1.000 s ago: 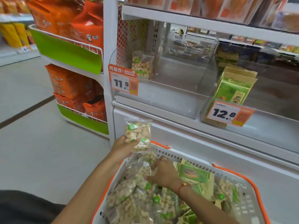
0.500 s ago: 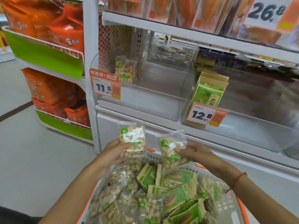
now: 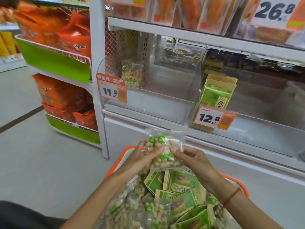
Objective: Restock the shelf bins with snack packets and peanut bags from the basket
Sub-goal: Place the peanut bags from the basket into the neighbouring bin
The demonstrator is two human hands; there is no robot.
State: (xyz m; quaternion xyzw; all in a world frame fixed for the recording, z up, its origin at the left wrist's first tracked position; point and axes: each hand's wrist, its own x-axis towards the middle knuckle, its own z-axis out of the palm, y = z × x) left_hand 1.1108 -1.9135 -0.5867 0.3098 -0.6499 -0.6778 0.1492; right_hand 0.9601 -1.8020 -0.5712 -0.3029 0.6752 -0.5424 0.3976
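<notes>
Two clear peanut bags (image 3: 165, 150) with green dots are stacked together above the orange-rimmed basket (image 3: 237, 183). My left hand (image 3: 142, 158) grips them from the left, and my right hand (image 3: 189, 157) pinches them from the right. The basket holds several more peanut bags (image 3: 148, 210) and green snack packets (image 3: 183, 184). On the shelf, the left clear bin (image 3: 148, 108) holds one peanut bag (image 3: 132, 74) at its back left. The right clear bin (image 3: 264, 136) holds green snack packets (image 3: 217, 93) at its left end.
Price tags 11.5 (image 3: 112, 91) and 12.8 (image 3: 214, 119) hang on the bin fronts. A white upright post (image 3: 98, 63) stands left of the bins. Orange bags (image 3: 66, 93) fill a green-fronted rack on the left. Grey floor (image 3: 41, 162) lies to the left.
My right hand lifted a second peanut bag out of the basket and brought it left against the bag in my left hand. Both bags now sit stacked between my two hands.
</notes>
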